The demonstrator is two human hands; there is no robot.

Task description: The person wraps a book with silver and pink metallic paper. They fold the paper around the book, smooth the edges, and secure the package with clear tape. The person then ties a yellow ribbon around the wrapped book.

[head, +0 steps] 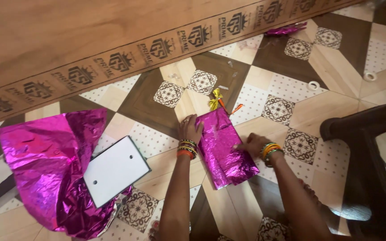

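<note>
Your left hand [190, 129] lies flat with its fingers spread open on the left edge of the parcel wrapped in shiny magenta foil [226, 149], which rests on the patterned tile floor [291, 85], while your right hand [253, 143] presses down on the parcel's right edge, fingers extended and gripping nothing. Just beyond the parcel's far end lie a small gold ribbon bow [215, 99] and an orange strip [237, 108]. Well to your left, a white board with two holes [115, 170] sits on a crumpled sheet of the same magenta foil [45, 165], and a dark chair [371, 147] stands at your right.
</note>
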